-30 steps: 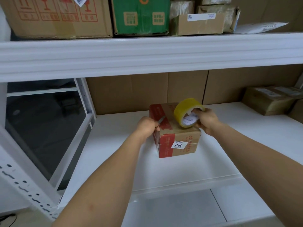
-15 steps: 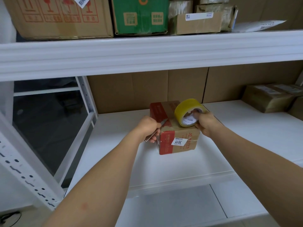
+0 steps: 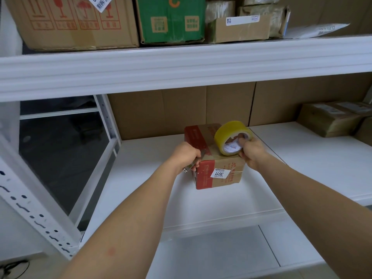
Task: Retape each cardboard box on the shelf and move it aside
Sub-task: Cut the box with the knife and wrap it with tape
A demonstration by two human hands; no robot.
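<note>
Tape roll (image 3: 231, 137) gripped atop cardboard box (image 3: 221, 174)

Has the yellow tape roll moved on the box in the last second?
Cannot tell: the tape roll sits on the same spot of the box; only the camera shifted.

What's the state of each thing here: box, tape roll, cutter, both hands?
red and brown box: on the middle shelf, closed, label 3011 on its front
yellow tape roll: on edge on the box top, held
left hand: grips a small metal cutter at the box's left top edge
right hand: grips the tape roll, fingers in its core
taped boxes at right: closed, set aside
</note>
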